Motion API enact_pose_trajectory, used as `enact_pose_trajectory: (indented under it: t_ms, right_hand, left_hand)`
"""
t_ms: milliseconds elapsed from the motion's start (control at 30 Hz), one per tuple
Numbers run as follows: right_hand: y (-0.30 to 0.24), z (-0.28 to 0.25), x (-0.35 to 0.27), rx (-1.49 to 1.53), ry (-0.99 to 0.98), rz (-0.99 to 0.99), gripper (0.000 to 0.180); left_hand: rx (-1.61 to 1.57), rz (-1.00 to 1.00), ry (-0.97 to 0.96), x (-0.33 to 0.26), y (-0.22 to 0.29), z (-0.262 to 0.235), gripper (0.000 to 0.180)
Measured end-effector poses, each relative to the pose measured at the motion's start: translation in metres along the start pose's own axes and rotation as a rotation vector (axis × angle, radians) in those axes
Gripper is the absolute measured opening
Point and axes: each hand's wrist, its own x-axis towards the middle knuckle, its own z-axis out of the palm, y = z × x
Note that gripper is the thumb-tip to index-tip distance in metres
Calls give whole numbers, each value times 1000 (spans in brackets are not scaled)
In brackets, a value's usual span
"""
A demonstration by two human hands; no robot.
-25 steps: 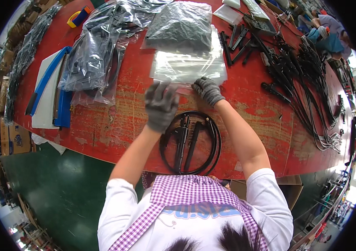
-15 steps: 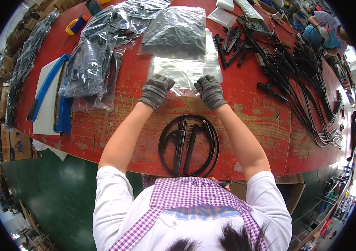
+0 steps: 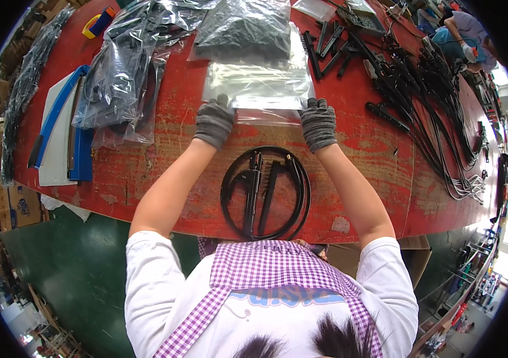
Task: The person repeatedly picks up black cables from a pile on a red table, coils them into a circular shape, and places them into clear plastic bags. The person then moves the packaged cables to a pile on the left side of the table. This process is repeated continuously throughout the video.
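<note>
A clear plastic bag (image 3: 266, 113) lies in front of me on top of a flat stack of similar bags (image 3: 257, 79). My left hand (image 3: 214, 123), in a grey knit glove, has its fingers closed on the near left corner of the bag. On the near right corner my right hand (image 3: 318, 125), gloved alike, pinches the edge. Between my forearms and the table's front edge rests a coiled black cable (image 3: 306, 203). Inside that loop lie a black handled tool (image 3: 254, 191) and a narrow black brush (image 3: 270, 197).
A filled clear bag (image 3: 242, 30) sits beyond the stack. Bagged black items (image 3: 119, 83) and a blue-armed paper cutter (image 3: 63, 128) are at left. Loose black brushes (image 3: 328, 48) and a heap of black cabled tools (image 3: 421, 107) cover the right. Another person (image 3: 465, 39) works at far right.
My hands have spread apart to the two sides, drawing the bag's near edge out straight. My view has shifted slightly, so the table appears higher in it.
</note>
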Motion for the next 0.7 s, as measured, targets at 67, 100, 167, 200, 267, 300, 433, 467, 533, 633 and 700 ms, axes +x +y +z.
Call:
enact_pose_trajectory:
  t_ms: [67, 100, 167, 200, 267, 300, 433, 467, 533, 633, 700]
  right_hand:
    - [1, 7, -13, 175, -29, 53, 40]
    - [4, 11, -21, 262, -43, 82, 46]
    - [14, 34, -62, 334, 125, 14, 67]
    - [15, 31, -87, 366, 126, -14, 67]
    - [6, 17, -143, 446, 62, -77, 68]
    - [-2, 8, -169, 436, -31, -143, 64]
    - [-42, -20, -238, 500, -130, -296, 57]
    - [-47, -36, -240, 584, -116, -307, 55]
    - [-54, -41, -253, 683, -146, -351, 51]
    - [-56, -31, -259, 687, -316, -494, 49]
    - [-44, -55, -241, 644, -500, -535, 46]
  left_hand:
    - [-5, -133, -141, 9, 15, 4, 24]
    - [-6, -197, -212, 13, 21, 6, 24]
    - [-70, 4, -270, 3, 26, 19, 43]
    - [32, 189, -219, -13, 26, 21, 49]
    - [41, 462, -172, -44, 22, 10, 60]
    - [-11, 500, -161, -62, 22, 5, 62]
    - [-150, 477, -205, -150, 16, -12, 66]
    - [-151, 444, -229, -176, 18, -18, 65]
    - [-243, 300, -320, -219, 26, -38, 65]
    - [-550, 136, -425, -266, 53, -76, 56]
    - [-891, 29, -312, -274, 58, -95, 44]
